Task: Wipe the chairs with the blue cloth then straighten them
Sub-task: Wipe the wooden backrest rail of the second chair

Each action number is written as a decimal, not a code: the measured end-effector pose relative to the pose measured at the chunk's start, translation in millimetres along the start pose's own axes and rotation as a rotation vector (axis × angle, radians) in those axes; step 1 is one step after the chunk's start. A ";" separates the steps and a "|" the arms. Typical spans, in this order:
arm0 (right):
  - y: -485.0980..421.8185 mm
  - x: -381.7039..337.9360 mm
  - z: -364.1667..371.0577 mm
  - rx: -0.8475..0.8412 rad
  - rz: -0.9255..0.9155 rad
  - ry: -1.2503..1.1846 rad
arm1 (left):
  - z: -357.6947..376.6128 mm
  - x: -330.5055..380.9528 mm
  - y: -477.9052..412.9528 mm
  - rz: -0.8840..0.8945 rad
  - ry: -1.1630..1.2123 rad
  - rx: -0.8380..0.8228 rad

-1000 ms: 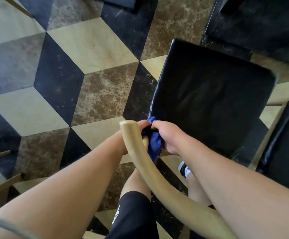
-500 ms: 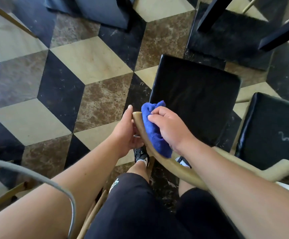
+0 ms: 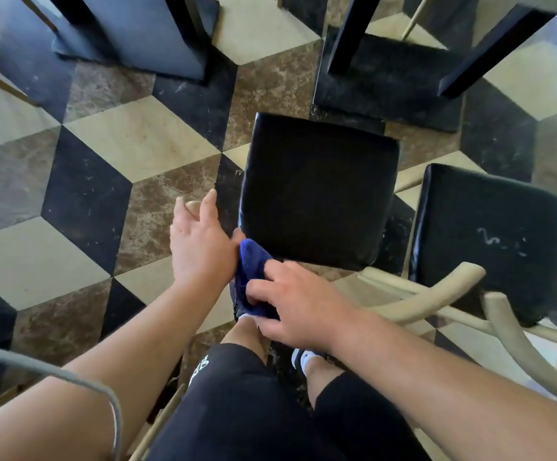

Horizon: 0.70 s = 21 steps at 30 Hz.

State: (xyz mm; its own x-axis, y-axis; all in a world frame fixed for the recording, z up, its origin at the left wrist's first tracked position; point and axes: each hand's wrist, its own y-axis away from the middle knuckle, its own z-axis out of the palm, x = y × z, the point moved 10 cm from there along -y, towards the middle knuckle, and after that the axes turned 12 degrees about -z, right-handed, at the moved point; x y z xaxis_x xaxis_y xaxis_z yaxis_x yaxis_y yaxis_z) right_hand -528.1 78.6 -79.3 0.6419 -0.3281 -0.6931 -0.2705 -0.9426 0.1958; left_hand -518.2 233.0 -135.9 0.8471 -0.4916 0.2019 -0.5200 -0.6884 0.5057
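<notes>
A chair with a black padded seat and a curved pale wooden back rail stands straight ahead of me. My left hand lies on the rail's left end, fingers fairly straight, thumb touching the blue cloth. My right hand grips the bunched cloth against the rail just right of my left hand. The rail under both hands is hidden. A second black-seated chair, with white marks on its seat, stands close on the right.
Two black table bases with dark legs stand on the cube-patterned tile floor beyond the chairs. The second chair's wooden rail crosses the first chair's rail. A grey cable loops at lower left. My legs stand behind the chair.
My left hand has shifted from gripping beneath the rail to lying on top of its left end. My right hand has slid the cloth along the rail toward me. The view has widened.
</notes>
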 end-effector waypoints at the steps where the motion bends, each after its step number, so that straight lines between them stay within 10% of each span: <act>1: 15.3 0.3 -0.6 -0.010 -0.016 0.026 | 1.2 2.3 5.0 -0.006 -0.068 0.005; 10: 129.0 37.1 -11.6 0.018 0.026 0.106 | 14.9 28.4 36.1 0.296 -0.491 0.069; 15: 174.0 68.4 -26.2 0.023 0.132 0.126 | 88.4 74.2 108.1 0.605 -0.718 -0.251; 21: 231.3 126.5 -61.5 0.119 0.396 0.158 | 154.9 106.0 160.1 0.582 -0.719 -0.692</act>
State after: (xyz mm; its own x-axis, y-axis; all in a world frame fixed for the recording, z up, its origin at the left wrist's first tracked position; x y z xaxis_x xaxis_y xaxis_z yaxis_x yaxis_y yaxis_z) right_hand -465.4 -184.8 -79.1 0.5712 -0.6770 -0.4641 -0.5927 -0.7314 0.3374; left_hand -528.6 -12.0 -163.5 0.1252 -0.9817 0.1436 -0.4512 0.0726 0.8895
